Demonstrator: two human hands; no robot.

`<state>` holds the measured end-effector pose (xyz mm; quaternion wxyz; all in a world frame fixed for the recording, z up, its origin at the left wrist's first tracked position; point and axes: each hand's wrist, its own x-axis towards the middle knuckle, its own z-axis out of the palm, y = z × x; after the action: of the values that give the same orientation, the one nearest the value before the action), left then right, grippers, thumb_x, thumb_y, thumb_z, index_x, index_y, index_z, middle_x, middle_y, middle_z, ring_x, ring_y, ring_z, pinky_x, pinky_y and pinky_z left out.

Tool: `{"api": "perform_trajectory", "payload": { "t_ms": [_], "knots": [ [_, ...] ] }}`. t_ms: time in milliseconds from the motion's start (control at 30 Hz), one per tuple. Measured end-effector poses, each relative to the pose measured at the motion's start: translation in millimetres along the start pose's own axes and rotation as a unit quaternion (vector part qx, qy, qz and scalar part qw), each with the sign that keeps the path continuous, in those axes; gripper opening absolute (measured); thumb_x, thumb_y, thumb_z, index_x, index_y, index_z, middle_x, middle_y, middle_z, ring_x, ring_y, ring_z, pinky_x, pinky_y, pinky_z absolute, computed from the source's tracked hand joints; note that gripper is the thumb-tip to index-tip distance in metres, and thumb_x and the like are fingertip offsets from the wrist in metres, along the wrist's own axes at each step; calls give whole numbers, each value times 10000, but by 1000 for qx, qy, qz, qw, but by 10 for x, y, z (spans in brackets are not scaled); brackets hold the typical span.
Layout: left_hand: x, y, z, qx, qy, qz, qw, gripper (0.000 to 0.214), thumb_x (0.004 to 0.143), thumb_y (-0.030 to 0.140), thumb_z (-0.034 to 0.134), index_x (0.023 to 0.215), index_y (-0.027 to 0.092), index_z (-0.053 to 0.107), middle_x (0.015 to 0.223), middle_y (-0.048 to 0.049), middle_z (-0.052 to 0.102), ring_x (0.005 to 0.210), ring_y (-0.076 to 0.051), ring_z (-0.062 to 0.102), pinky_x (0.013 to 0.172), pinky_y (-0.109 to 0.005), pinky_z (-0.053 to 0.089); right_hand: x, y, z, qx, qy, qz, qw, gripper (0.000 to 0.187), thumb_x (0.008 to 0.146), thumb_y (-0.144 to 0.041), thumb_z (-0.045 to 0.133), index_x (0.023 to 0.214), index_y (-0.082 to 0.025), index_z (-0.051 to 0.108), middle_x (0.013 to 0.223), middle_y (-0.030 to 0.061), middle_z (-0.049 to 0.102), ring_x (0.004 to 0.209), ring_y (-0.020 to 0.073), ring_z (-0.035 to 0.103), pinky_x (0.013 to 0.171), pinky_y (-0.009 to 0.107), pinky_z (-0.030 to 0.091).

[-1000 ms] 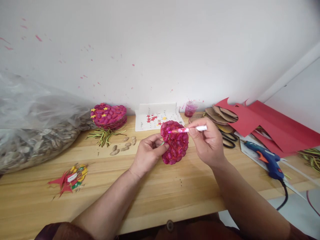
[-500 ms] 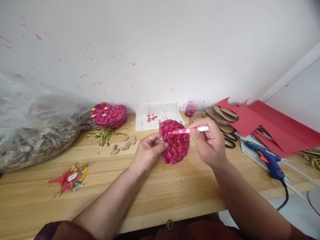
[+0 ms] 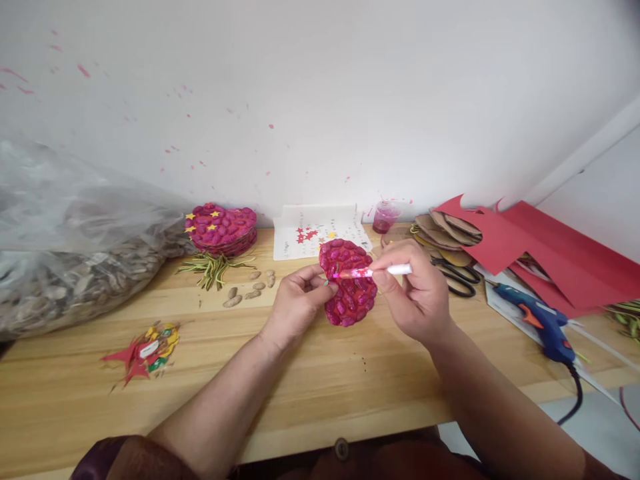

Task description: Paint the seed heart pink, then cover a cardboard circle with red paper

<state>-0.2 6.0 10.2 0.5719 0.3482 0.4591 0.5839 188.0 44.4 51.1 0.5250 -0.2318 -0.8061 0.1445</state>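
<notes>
A round disc (image 3: 351,305) covered in magenta-painted peanuts is tilted up above the table, pinched at its left edge by my left hand (image 3: 299,301). My right hand (image 3: 414,288) is closed around a white-handled paintbrush (image 3: 393,270), whose pink-stained front part lies across the upper middle of the disc. The brush tip is near the disc's left side, close to my left fingers. Behind the disc, a paper sheet (image 3: 290,241) bears small red and yellow stars. A plastic cup (image 3: 385,217) with magenta liquid stands against the wall.
At left are a clear bag of peanuts (image 3: 65,280), a stack of painted discs (image 3: 221,227) with stars, and loose peanuts (image 3: 245,294). Red scraps (image 3: 135,360) lie nearer. At right are scissors (image 3: 460,277), cardboard pieces (image 3: 445,230), red paper (image 3: 575,253) and a corded glue gun (image 3: 545,327).
The paintbrush has moved slightly down and left across the disc with my right hand. My left hand keeps its hold on the disc.
</notes>
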Motion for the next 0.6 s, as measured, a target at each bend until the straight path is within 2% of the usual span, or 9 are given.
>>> {"api": "perform_trajectory", "payload": {
  "t_ms": [100,200,300,467,600],
  "knots": [
    [-1,11,-4,12,-4,4,1000,387,670,250,844,1036,140,777,639,23,592,566,-83,507,580,-219,413,17,-36,13,-23,-20,-35,999,149,888,-101,635,958,-233,633,826,21,644,841,198,558,793,385,462],
    [-11,23,-1,21,-1,3,1000,379,663,249,842,1020,138,779,636,23,596,562,-83,508,585,-222,415,31,-50,20,-60,-6,-61,996,169,885,-84,636,966,-232,629,827,20,669,855,197,559,810,384,464],
    [-16,27,6,19,1,0,1000,376,655,247,842,1009,137,779,640,22,602,561,-82,510,585,-223,413,24,-53,23,-63,-3,-65,996,168,882,-87,637,969,-231,630,823,19,672,859,197,561,805,382,468],
    [-11,14,3,25,-8,3,1000,394,663,258,840,1033,138,774,639,18,609,554,-86,509,578,-227,407,-15,-64,43,-64,-47,-64,995,163,864,-116,668,970,-234,633,811,19,672,877,216,566,829,425,474],
    [-11,16,1,-1,2,-8,1000,393,642,249,857,1007,131,770,634,21,606,561,-88,509,589,-231,416,-6,-44,32,-84,-6,-64,994,176,867,-93,657,970,-233,629,823,19,671,881,211,563,829,416,462]
  ]
}}
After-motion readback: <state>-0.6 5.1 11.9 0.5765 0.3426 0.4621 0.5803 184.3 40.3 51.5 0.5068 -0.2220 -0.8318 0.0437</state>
